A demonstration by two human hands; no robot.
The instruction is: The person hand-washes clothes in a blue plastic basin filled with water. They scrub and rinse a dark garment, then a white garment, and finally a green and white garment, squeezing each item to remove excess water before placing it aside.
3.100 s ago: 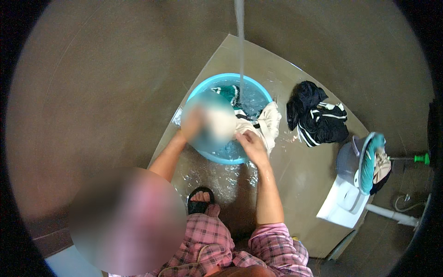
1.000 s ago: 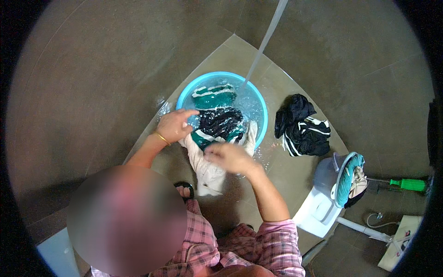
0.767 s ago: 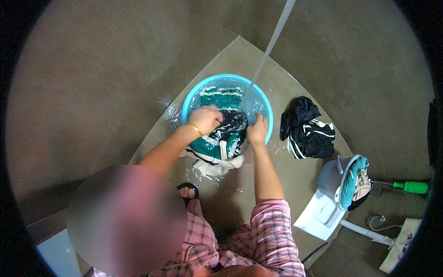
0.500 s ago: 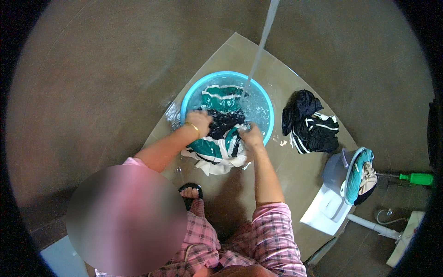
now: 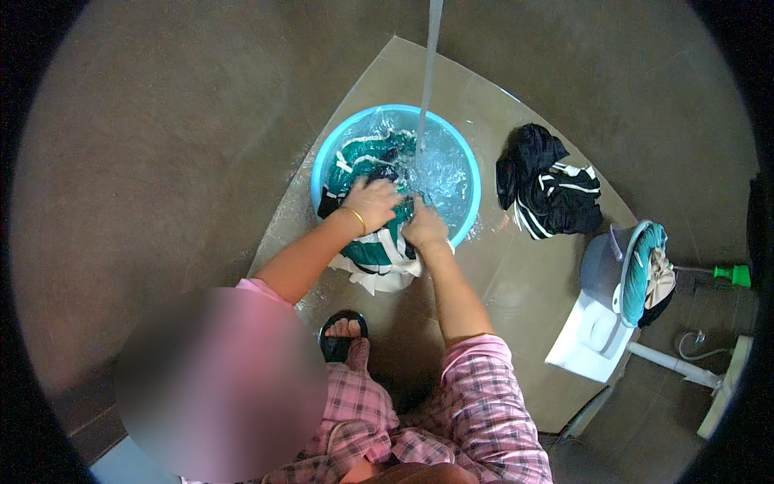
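A light-blue round tub point(image 5: 477, 181) holds water and a wet green, black and white garment point(image 5: 363, 153). Part of the garment, with a white edge, hangs over the tub's near rim. My left hand point(image 5: 372, 203), with a gold bangle at its wrist, lies over the cloth with its fingers stretched out and slightly blurred. Close to its right, my right hand point(image 5: 426, 226) is closed on the garment at the near side of the tub; its fingertips are partly hidden in the cloth. A stream of water point(image 5: 430, 73) falls into the tub from above.
Black clothes with white stripes point(image 5: 556, 189) lie on the tiled floor point(image 5: 500, 298) to the right. Beyond them, a grey bucket point(image 5: 599, 266) with teal and beige cloth stands by a white basin-like fixture point(image 5: 587, 343). A white pipe point(image 5: 673, 363) and a green-handled tool point(image 5: 732, 276) are farther right.
My left hand has moved right, toward my right hand, and its fingers have spread. The dark cloth in the middle has shifted, with more green showing. The view has moved slightly.
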